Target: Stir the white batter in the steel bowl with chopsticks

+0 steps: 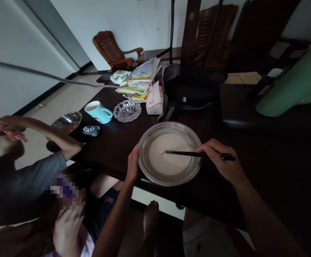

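A round metal bowl [144,167] stands on the dark table in front of me. In it is a smooth off-white batter [171,166]. My left hand [133,162] grips the bowl's left side, thumb up by the rim. Black chopsticks [186,153] are pinched in my right hand [222,160], over the bowl's right rim. Their tips dip into the batter near its middle, where a slight ripple shows. Whether there is one stick or two is hard to make out along the part over the bowl.
Beyond the bowl are a tissue pack [155,101], a glass dish [127,111], a light blue mug [98,111], stacked books [141,80] and a black bag [190,89]. A green cylinder [286,85] rises at right. Two people sit at left; another metal bowl [71,121] is beside them.
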A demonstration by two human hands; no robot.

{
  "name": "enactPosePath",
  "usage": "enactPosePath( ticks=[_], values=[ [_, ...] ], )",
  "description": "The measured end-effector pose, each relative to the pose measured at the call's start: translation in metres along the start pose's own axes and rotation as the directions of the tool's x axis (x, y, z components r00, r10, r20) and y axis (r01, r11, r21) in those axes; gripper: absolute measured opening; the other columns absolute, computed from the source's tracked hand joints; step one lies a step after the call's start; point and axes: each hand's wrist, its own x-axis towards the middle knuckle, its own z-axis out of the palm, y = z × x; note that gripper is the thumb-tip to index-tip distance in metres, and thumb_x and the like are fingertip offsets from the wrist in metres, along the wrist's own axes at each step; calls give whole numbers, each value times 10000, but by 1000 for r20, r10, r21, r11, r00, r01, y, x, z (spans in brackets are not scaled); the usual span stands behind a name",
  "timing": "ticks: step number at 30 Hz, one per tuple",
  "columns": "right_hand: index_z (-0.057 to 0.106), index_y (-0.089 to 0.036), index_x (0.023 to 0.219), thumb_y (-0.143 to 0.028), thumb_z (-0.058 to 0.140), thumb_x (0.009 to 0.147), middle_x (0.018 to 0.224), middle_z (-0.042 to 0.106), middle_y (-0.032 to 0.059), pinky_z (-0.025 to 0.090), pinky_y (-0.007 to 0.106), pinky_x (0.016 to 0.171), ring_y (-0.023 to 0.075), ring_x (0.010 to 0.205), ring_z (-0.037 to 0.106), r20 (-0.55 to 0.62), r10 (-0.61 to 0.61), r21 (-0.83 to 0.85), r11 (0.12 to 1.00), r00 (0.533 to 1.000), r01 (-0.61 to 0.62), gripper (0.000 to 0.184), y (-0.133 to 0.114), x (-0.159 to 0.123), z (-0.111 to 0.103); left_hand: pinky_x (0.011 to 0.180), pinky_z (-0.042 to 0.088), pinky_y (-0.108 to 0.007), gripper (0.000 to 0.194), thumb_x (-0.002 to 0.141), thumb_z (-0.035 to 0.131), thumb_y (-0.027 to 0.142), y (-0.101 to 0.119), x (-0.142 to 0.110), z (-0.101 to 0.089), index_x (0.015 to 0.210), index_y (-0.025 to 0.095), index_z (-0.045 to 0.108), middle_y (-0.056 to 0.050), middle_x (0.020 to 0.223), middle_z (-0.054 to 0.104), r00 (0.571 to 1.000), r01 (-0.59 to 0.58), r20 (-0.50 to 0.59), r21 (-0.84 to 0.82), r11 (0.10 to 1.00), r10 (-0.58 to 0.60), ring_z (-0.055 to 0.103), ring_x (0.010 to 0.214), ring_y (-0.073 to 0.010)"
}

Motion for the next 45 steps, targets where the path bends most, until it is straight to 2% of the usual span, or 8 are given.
enactPosePath(
  ticks=[9,14,19,24,29,34,39,45],
  values=[
    [692,-238,753,-318,514,918,746,703,13,489,320,711,180,733,654,24,-6,11,1000,1000,6,256,-1,1,0,1080,350,-414,492,898,424,499,1,0,1,1195,180,652,-71,1269,645,1000,-10,11,-1,1000,10,536,1222,-263],
    [656,-257,713,-345,493,928,698,682,5,492,316,677,179,693,642,-138,51,47,998,989,-45,283,2,0,-1,1081,351,-418,484,890,434,501,1,0,1,1175,185,666,-71,1245,660,1000,-16,11,-7,1000,16,539,1218,-264],
    [694,-245,763,-345,513,916,755,700,10,482,318,707,183,738,647,15,14,-4,1000,1000,-14,257,1,0,0,1076,356,-421,487,887,438,507,2,0,1,1182,190,662,-67,1251,656,1000,-12,-1,-5,1000,12,544,1212,-266],
    [656,-249,707,-336,485,937,703,674,-3,468,299,671,163,689,623,-129,52,28,998,990,-49,299,2,-1,-1,1077,352,-413,489,888,434,499,3,0,1,1174,176,664,-75,1244,659,1000,-9,6,15,1000,9,536,1216,-266],
    [700,-243,771,-333,523,918,758,698,6,473,309,702,177,745,647,41,18,19,1000,999,-19,247,2,-1,1,1073,356,-400,493,899,419,504,2,0,1,1189,182,654,-70,1255,653,1000,-7,9,18,1000,7,542,1211,-260],
    [655,-246,708,-350,487,933,699,679,3,480,308,671,172,693,634,-134,49,36,998,990,-45,299,2,-1,1,1077,351,-410,502,892,426,513,0,1,0,1185,177,656,-76,1260,649,1000,-15,17,4,1000,15,536,1221,-265],
    [691,-245,758,-335,515,920,744,699,5,474,315,699,176,727,647,0,26,11,1000,1000,-26,256,0,-1,1,1082,345,-419,479,896,431,493,1,0,1,1197,192,652,-67,1262,649,1000,-16,16,-10,1000,16,535,1220,-262],
    [647,-249,714,-353,485,935,684,677,0,475,313,674,173,679,634,-136,54,52,998,989,-47,294,2,-1,1,1078,349,-420,499,892,427,512,3,0,1,1181,180,662,-76,1245,658,999,-26,20,-9,1000,26,541,1210,-270]
  ],
)
